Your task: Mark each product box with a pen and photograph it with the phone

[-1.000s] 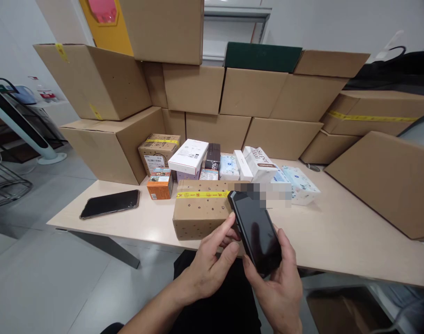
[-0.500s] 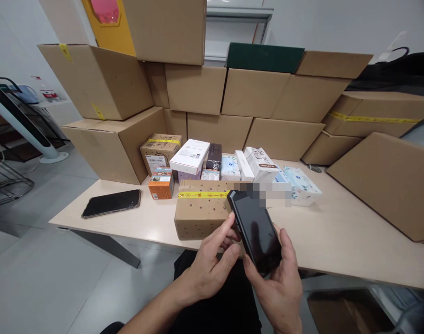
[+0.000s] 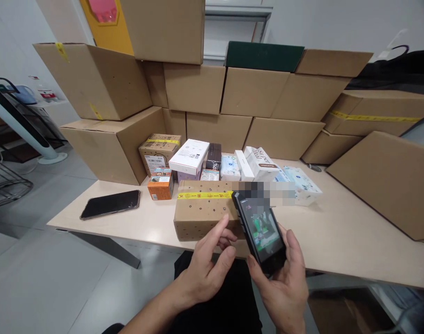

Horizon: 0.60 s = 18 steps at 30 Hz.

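Observation:
A black, thick-cased handheld device (image 3: 262, 234) like a phone rests in my right hand (image 3: 283, 283), tilted toward me with its screen lit and showing a picture. Thumb and fingers of that hand grip its lower end. My left hand (image 3: 212, 264) hovers just left of the device, apart from it, fingers loosely spread and holding nothing. Behind both hands lies a brown cardboard box (image 3: 205, 208) with yellow tape, partly covered by the device. Blurred blocks hide the device's top end.
A dark phone (image 3: 110, 204) lies at the left of the table (image 3: 337, 236). Small packages line the middle: an orange box (image 3: 160, 185), a white box (image 3: 190, 155), a tissue pack (image 3: 302, 183). Large cartons (image 3: 218, 134) are stacked behind, and another carton (image 3: 386, 181) leans at right.
The device's screen has gone from dark to lit. My right hand has shifted slightly right with it, and my left hand has drawn away from its edge.

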Available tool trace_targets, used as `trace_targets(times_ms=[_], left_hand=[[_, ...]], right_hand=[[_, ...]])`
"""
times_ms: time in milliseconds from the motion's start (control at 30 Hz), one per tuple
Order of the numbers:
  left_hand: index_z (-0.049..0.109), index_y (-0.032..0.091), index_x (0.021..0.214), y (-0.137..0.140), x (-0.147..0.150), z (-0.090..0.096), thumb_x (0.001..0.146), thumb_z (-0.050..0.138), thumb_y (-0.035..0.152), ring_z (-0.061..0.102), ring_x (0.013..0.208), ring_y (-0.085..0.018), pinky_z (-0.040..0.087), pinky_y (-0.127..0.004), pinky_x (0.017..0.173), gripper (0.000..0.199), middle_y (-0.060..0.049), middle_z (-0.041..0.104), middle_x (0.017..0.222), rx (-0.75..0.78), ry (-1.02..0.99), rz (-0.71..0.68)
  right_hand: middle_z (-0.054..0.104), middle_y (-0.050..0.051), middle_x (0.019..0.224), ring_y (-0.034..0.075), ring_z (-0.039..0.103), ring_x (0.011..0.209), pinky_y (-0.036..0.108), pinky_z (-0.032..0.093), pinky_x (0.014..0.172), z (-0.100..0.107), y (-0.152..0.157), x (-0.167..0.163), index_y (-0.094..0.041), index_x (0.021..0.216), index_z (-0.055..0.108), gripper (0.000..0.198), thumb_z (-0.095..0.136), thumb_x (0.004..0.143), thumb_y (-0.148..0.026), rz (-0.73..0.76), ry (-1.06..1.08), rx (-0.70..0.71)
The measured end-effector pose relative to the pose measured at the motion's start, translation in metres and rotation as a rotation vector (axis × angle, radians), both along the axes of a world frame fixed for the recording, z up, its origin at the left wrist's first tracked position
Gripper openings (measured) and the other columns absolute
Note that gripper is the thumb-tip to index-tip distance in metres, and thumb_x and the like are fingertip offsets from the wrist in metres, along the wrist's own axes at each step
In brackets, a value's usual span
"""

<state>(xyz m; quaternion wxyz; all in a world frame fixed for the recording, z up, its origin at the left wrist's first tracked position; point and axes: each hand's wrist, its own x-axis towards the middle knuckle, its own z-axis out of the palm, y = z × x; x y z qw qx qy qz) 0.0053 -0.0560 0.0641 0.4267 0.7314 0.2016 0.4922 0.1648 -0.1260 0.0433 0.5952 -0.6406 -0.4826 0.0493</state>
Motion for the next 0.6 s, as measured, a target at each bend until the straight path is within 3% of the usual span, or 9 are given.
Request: trace_targets(times_ms=[133,200,267,333,400,600], left_hand=[[0.038,0.016,0.148,0.004,-0.011,0.000,0.089,0.052,0.007,0.061,0.095,-0.018,0.054,-0.034,0.083,0.061,-0.010,0.062,0.110,0.388,-0.089,0.234],[0.049,0.016,0.141,0.008,-0.019,0.002,0.083,0.056,0.003,0.060,0.103,-0.022,0.052,-0.039,0.086,0.061,-0.012,0.061,0.114,0.579,-0.073,0.419],[0.058,0.021,0.133,0.013,-0.026,0.005,0.079,0.059,0.002,0.058,0.106,-0.024,0.050,-0.042,0.088,0.057,-0.011,0.059,0.118,0.671,-0.031,0.617],[0.063,0.025,0.126,0.019,-0.031,0.007,0.080,0.061,0.005,0.055,0.112,-0.026,0.047,-0.044,0.092,0.051,-0.010,0.055,0.124,0.665,-0.003,0.775],[0.064,0.027,0.124,0.025,-0.034,0.008,0.083,0.062,0.011,0.051,0.119,-0.029,0.045,-0.047,0.096,0.045,-0.010,0.050,0.130,0.598,0.033,0.848],[0.064,0.028,0.124,0.036,-0.036,0.005,0.092,0.058,0.022,0.045,0.127,-0.028,0.043,-0.046,0.100,0.033,-0.010,0.045,0.133,0.328,0.126,0.796]], right_hand=[[0.039,0.017,0.152,0.032,0.044,0.137,0.053,0.041,0.109,0.007,0.000,0.010,-0.020,0.154,0.025,0.094,0.075,0.076,-0.039,-0.123,0.081,0.025],[0.042,0.016,0.151,0.034,0.046,0.135,0.056,0.039,0.109,0.010,-0.001,0.019,-0.021,0.153,0.028,0.097,0.077,0.073,-0.043,-0.282,0.082,-0.012],[0.046,0.017,0.148,0.039,0.047,0.133,0.060,0.037,0.108,0.012,-0.001,0.032,-0.021,0.152,0.034,0.098,0.077,0.069,-0.050,-0.459,0.031,-0.110],[0.050,0.019,0.144,0.043,0.046,0.132,0.063,0.036,0.106,0.009,0.001,0.048,-0.018,0.150,0.038,0.099,0.074,0.067,-0.056,-0.549,-0.066,-0.211],[0.053,0.023,0.139,0.045,0.047,0.129,0.063,0.037,0.103,0.001,0.003,0.065,-0.012,0.149,0.039,0.098,0.068,0.070,-0.061,-0.535,-0.193,-0.262],[0.060,0.025,0.120,0.040,0.057,0.108,0.055,0.042,0.092,-0.038,0.018,0.099,-0.005,0.143,0.043,0.083,0.049,0.081,-0.060,-0.474,-0.501,-0.344]])
